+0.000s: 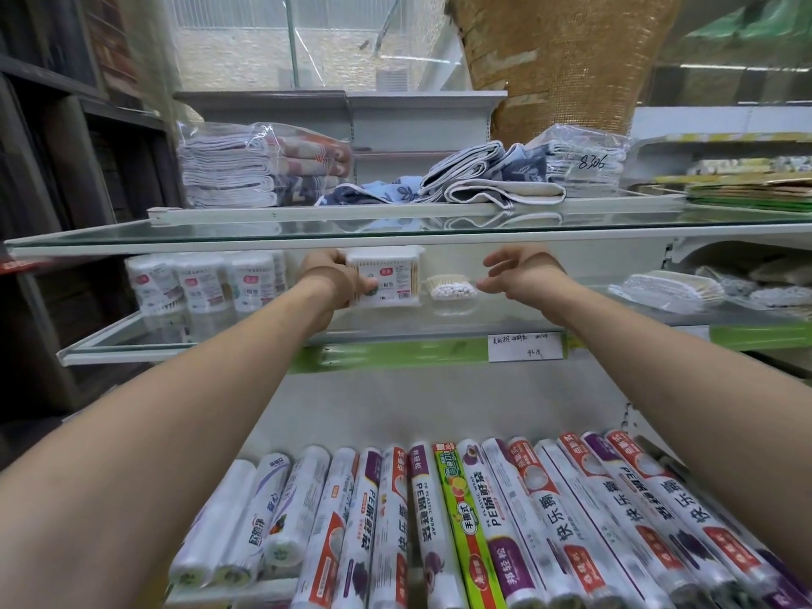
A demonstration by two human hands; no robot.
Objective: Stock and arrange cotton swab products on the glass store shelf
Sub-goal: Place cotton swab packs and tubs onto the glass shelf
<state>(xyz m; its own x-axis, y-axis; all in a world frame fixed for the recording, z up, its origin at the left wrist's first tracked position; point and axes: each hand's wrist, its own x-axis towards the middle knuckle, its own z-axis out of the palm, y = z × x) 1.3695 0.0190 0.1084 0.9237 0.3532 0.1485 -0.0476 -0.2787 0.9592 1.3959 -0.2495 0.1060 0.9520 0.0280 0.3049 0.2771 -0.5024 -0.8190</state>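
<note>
The person reaches both bare arms into the gap between two glass shelves. The left hand [336,279] grips a square clear box [386,276] of cotton swabs, fingers curled over its top left corner and the thumb pressed on its lower left face; the box is upright, label facing the camera, held above the lower glass shelf [549,316] and just under the upper glass shelf [307,239]. Whether the box's bottom touches the glass cannot be told.

Just right of the box, a small loose bundle of swabs [452,287] lies on the lower shelf, its white tips toward the camera. The right hand [518,272] hovers beside this bundle, fingers spread and loosely curved, holding nothing; its thumb tip is near the bundle's right end but seems apart from it.

At the left end of the lower shelf stand round swab tubs [202,281] in a row, well apart from the box. At the right end lie bagged swab packs [672,290].

On the upper shelf rest folded towels [263,169], some in clear bags. A handwritten price tag [525,346] hangs on the lower shelf's front edge. Below, rolls of plastic wrap [439,529] lie side by side.
</note>
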